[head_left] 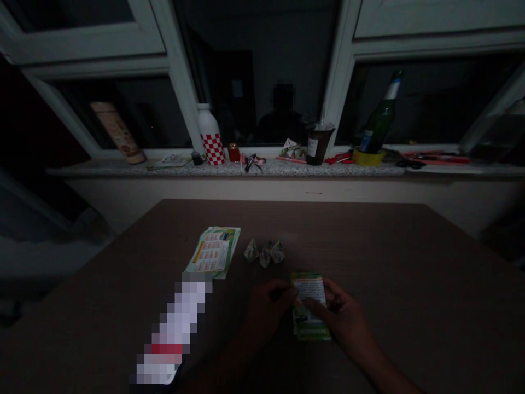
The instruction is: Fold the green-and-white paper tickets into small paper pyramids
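Note:
A green-and-white printed leaflet (310,317), seemingly folded, is held upright between my two hands above the table. The thumb and fingers of my left hand (268,303) pinch its left edge. My right hand (342,312) grips the right edge, thumb lying across the front and fingers behind. Beyond the leaflet stand several small folded paper shapes (266,253) in a cluster. To the left lies a stack of similar printed leaflets (215,251). The room is dim, so finger details are hard to make out.
A blurred-out bright object (172,328) lies at the table's front left. On the stone windowsill (279,171) stand a checkered white bottle (212,142), a lidded dark cup (319,145), a green bottle (381,120) in a yellow holder and a tan cylinder (118,134). The brown table (394,262) reaches towards the wall.

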The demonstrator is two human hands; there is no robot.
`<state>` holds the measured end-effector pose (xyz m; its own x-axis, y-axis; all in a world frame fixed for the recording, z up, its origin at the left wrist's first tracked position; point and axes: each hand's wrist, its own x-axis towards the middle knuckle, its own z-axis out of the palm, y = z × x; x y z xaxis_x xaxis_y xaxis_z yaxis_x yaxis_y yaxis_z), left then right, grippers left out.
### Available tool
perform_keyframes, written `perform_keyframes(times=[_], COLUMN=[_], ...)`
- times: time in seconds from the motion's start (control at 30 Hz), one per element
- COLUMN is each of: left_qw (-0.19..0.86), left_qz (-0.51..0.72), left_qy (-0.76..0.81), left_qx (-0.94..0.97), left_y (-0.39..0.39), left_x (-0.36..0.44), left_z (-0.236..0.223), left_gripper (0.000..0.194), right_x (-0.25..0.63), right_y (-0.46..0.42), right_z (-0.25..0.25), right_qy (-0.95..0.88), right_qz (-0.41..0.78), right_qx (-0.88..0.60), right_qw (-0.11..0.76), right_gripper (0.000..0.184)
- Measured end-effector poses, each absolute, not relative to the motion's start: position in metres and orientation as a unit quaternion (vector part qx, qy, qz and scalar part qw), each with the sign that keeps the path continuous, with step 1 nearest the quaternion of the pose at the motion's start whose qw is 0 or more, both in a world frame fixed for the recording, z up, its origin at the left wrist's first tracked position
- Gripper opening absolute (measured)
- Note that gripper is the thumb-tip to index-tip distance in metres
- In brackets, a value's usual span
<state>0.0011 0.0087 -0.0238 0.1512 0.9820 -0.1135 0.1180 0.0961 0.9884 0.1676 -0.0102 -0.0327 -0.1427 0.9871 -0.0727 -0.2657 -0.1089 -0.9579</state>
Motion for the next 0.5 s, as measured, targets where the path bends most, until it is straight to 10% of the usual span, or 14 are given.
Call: perform_keyframes(times=[0.5], left_qw=[0.545], left_qz=[0.402], left_qy=[0.494], left_qx=[0.545], left_y=[0.0071], left_x=[0.0002], left_z=[-0.0246], left_gripper=[0.020], right_x=[0.1708], right_y=[-0.0081], right_z=[-0.0372], right_qy=[-0.424], right_qz=[0.617], right_qx=[-0.428], right_qw=[0.507], right_gripper=[0.040])
